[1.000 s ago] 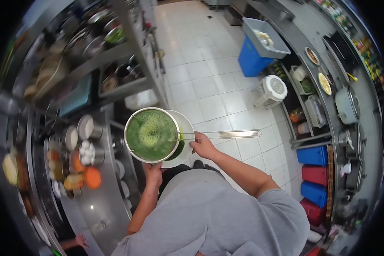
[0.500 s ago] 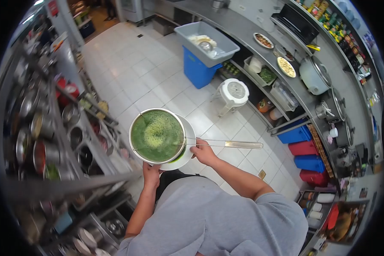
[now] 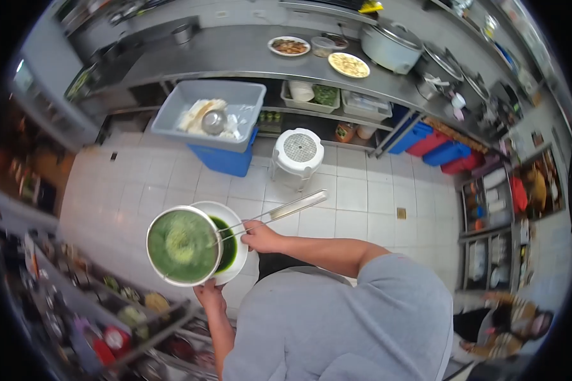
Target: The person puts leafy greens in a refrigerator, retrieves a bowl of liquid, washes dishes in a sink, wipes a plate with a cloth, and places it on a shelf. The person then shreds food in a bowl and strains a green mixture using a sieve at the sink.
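In front of my body is a white wide-rimmed bowl [image 3: 236,272] with dark green liquid [image 3: 227,244] in it. A round metal strainer [image 3: 183,246], full of frothy green liquid or pulp, lies over its left part and hides much of it. The strainer's long handle [image 3: 299,204] points up and to the right. My right hand [image 3: 260,237] is closed on the bowl's right rim, close to the handle's wires. My left hand [image 3: 211,296] is closed on the bowl's near edge, just under the strainer's rim; its fingertips are partly hidden.
Ahead, a grey tub [image 3: 251,105] sits on a blue bin [image 3: 225,159], beside a white stool [image 3: 300,152]. Behind them runs a steel counter [image 3: 222,54] with plates of food and a rice cooker [image 3: 391,47]. Left are shelves of containers. Another person [image 3: 508,324] is at the lower right.
My view has turned to the left, bringing the counter across the front. The bowl and strainer have come along in both hands; more dark green liquid shows beside the strainer.
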{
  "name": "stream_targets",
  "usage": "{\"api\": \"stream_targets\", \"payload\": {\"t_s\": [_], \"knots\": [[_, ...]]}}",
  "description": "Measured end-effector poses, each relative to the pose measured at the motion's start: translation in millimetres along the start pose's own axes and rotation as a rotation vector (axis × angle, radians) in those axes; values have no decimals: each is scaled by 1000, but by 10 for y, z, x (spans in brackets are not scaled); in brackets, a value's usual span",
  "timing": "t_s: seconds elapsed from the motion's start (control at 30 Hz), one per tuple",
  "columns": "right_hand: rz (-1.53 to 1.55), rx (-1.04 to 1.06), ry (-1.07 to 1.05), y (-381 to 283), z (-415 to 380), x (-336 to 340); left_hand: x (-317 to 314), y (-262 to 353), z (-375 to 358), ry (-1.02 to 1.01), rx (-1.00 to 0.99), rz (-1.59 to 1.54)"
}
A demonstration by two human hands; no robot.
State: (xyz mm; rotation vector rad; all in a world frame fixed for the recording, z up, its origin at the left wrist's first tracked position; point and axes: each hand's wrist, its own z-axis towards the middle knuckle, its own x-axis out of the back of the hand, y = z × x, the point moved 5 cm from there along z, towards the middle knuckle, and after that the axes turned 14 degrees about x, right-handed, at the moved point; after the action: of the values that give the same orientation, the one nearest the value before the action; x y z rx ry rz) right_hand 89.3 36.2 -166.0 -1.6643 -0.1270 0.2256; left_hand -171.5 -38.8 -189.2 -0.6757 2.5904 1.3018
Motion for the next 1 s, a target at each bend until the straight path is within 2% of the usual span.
{"api": "stream_targets", "payload": {"t_s": [0.07,0.17,0.23,0.33,0.4,0.47,0.63,0.87,0.93,1.0], "knots": [[29,128,8,153,641,-40,24,227,537,37,-37,-36],[63,84,39,-114,1308,-105,-111,799,993,42,-53,-27],[6,29,-33,-149,1808,-150,-145,1146,1306,18,-20,5],[-47,74,19,-282,2502,-116,-231,1567,2043,-17,24,33],[-68,76,59,-19,3014,-164,-103,1808,2553,-5,20,29],[-35,68,106,33,3507,-312,-23,2142,2940,105,16,54],[22,75,256,-41,4534,-561,75,3033,4198,-151,89,96],[82,11,469,-339,5785,-1045,28,4530,5517,-263,122,317],[59,49,510,-359,6201,-1047,-148,4893,5883,-279,147,366],[107,140,608,-569,6422,-1057,-361,5111,6093,-423,134,349]]}}
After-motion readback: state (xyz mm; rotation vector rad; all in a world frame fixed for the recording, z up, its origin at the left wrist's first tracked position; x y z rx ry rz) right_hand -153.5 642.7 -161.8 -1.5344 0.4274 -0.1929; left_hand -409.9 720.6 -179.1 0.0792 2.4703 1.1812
